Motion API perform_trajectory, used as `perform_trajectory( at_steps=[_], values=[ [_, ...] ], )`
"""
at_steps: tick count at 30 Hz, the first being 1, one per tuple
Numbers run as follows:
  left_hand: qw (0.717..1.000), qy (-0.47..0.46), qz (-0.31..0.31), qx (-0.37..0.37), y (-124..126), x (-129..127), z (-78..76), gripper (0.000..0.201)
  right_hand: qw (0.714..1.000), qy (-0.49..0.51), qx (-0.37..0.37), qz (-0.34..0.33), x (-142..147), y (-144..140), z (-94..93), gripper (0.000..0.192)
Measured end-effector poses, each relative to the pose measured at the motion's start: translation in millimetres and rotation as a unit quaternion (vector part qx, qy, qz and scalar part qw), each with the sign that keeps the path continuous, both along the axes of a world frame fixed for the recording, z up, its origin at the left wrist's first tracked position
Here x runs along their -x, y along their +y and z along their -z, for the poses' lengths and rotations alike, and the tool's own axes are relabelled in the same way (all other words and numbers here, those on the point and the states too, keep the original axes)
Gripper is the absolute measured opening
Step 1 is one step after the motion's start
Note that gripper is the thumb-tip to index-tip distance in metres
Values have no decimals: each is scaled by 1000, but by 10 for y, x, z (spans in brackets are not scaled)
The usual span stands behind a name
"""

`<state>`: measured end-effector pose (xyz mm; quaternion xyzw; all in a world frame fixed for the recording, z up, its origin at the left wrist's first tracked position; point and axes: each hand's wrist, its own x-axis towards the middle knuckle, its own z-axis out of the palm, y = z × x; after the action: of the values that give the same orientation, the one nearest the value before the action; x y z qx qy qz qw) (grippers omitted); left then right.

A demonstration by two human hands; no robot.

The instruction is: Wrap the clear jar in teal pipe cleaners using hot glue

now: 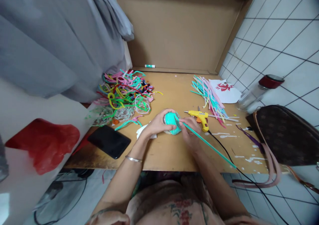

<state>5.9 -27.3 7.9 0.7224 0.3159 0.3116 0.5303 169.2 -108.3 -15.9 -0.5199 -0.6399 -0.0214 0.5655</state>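
My left hand [159, 122] is wrapped round a small rounded piece covered in turquoise pipe cleaner [171, 119], held just above the table. Part of its side looks clear, like plastic. My right hand [190, 132] pinches a long turquoise pipe cleaner [208, 144] close to the piece; its free end slants down to the right over my forearm. Just right of my hands lies a yellow hot glue gun [199, 117], its nozzle pointing left and its black cord trailing off the front edge. Under my left wrist is a white scrap of paper [151, 135].
A heap of coloured pipe cleaners [124, 88] lies at the left, near a black phone [109, 141]. Straight pipe cleaners [208, 92] lie at the back right. A glass bottle [256, 93] and a brown bag [286, 135] stand right. Cardboard [174, 29] walls the back.
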Motion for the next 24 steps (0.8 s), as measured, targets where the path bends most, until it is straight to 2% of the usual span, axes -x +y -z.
perform_trajectory(
  at_steps=[6, 24],
  values=[
    [1000, 8, 3, -8, 12, 11, 6, 65, 1000, 11, -1, -20, -2, -2, 3, 14],
    [1000, -2, 18, 2, 28, 31, 15, 64, 999, 24, 26, -20, 24, -36, -38, 15]
  ],
)
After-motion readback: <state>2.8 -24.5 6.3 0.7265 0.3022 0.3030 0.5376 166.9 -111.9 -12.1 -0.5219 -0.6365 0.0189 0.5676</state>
